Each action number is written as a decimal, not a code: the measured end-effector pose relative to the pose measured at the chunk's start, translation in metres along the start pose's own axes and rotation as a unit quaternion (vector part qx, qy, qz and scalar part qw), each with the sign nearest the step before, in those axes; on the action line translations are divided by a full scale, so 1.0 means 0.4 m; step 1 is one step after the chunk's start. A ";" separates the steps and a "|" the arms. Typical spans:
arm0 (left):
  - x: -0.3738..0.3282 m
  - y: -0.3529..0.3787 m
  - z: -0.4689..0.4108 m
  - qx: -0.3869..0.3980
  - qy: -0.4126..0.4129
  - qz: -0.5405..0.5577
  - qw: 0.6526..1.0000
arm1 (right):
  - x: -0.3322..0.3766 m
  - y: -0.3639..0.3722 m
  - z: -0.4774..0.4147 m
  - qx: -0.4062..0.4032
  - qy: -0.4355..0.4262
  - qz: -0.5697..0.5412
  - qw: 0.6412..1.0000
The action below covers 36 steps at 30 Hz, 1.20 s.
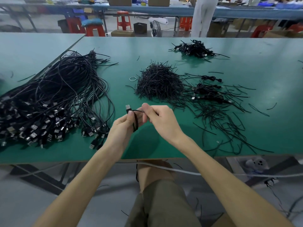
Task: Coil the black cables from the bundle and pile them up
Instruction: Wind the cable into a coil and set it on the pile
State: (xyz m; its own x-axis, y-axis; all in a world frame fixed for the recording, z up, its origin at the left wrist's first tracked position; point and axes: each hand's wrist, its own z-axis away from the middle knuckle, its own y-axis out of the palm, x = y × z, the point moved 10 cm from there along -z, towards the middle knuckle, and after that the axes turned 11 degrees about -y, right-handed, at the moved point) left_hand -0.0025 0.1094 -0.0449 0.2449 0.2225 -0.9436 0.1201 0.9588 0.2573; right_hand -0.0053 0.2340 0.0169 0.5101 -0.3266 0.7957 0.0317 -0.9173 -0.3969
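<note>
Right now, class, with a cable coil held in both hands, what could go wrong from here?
The left hand grips the coil while the right hand pinches its end; a slack grip may let the loops spring open.
Loose ties lie scattered up to the table edge and could slide off.
The bundle is tangled; pulling the next cable may drag others.

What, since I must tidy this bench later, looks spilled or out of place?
Loose black ties lie strewn across the right front of the table, spilling from the central heap. A few strands lie on the floor. A pale ring sits alone left of the heap.
</note>
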 end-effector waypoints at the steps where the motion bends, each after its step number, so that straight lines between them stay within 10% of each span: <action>1: 0.004 0.007 -0.001 0.019 -0.019 0.054 0.998 | 0.007 0.019 0.008 0.016 -0.005 0.000 1.000; 7: -0.003 0.022 0.007 0.074 -0.111 0.332 0.934 | -0.003 0.105 0.059 0.081 0.014 0.013 0.997; 13: -0.008 -0.014 0.016 0.053 -0.096 0.380 0.918 | -0.017 0.101 0.063 0.126 0.020 0.106 0.986; 22: -0.028 -0.007 0.018 0.068 -0.044 0.316 0.945 | 0.023 0.103 0.064 0.140 -0.034 0.229 0.963; 36: -0.026 0.043 0.042 0.113 -0.020 -0.016 0.993 | -0.004 0.059 0.064 0.042 0.018 0.024 0.999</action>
State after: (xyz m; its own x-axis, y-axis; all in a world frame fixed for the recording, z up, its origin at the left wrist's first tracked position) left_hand 0.0131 0.1207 -0.0271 0.2757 0.1808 -0.9441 0.3409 0.8999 0.2719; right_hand 0.0166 0.2185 -0.0055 0.4824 -0.3797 0.7893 0.0797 -0.8784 -0.4713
